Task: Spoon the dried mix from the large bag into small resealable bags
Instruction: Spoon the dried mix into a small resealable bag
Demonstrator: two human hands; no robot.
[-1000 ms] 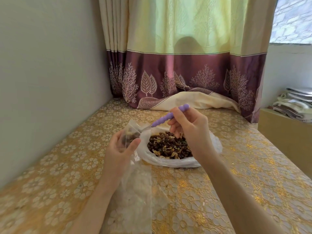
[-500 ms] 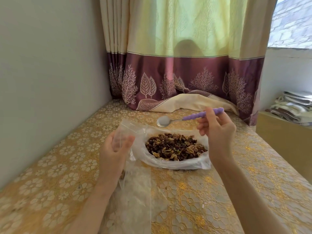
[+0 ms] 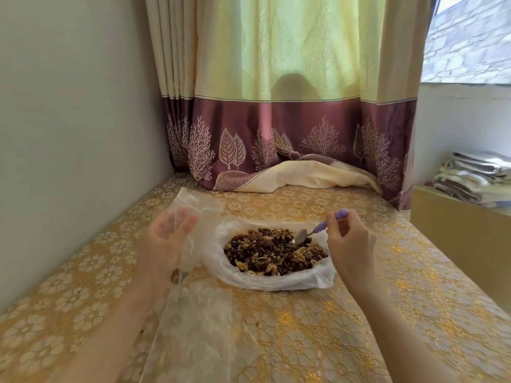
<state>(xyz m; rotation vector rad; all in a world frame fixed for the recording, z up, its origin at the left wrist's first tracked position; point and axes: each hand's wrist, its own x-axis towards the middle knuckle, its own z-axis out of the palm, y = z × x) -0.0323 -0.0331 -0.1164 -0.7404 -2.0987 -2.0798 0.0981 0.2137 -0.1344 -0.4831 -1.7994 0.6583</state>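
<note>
The large clear bag [image 3: 276, 283] lies rolled open on the gold tablecloth, filled with dark dried mix [image 3: 271, 251] of nuts and fruit. My right hand [image 3: 351, 239] pinches the purple handle of a metal spoon [image 3: 301, 236], whose bowl touches the right side of the mix. My left hand [image 3: 163, 241] holds a small clear resealable bag [image 3: 199, 205] upright by its mouth, left of the large bag. A few pieces sit at that small bag's bottom near my wrist.
A stack of clear small bags [image 3: 199, 327] lies flat on the tablecloth [image 3: 359, 313] in front of me. A wall runs along the left. A curtain [image 3: 276, 134] hangs behind, its hem resting on the table. Folded cloths [image 3: 475, 175] lie on a ledge at right.
The spoon left the small bag's mouth, swung right over the large bag, and now dips into the mix. My left hand still holds the small bag.
</note>
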